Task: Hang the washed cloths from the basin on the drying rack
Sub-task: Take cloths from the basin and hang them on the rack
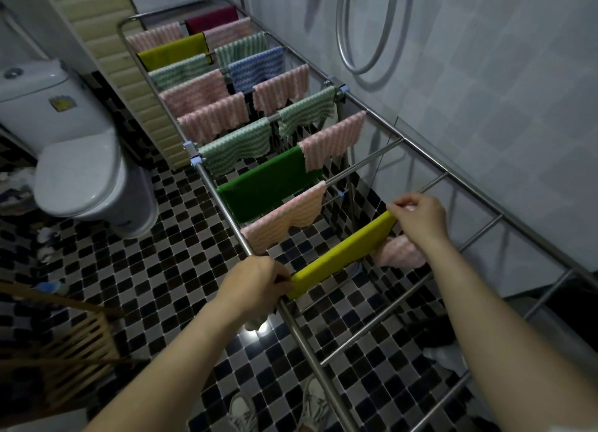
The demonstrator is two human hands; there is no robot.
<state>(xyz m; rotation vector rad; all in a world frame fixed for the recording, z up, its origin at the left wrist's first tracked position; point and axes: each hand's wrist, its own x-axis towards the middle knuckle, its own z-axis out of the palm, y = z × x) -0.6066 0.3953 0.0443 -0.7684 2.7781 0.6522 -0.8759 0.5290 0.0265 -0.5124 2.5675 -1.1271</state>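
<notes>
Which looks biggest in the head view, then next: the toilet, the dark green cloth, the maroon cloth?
1. toilet
2. dark green cloth
3. maroon cloth, but it hangs farthest away, so its true size is unsure.

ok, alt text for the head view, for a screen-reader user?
Two hands stretch a yellow cloth along a bar of a steel drying rack, the left hand pinching one end and the right hand the other. Pink, green, blue, yellow and maroon cloths fill the farther bars; nearer bars are bare. A toilet stands left of it on chequered tiles.
</notes>
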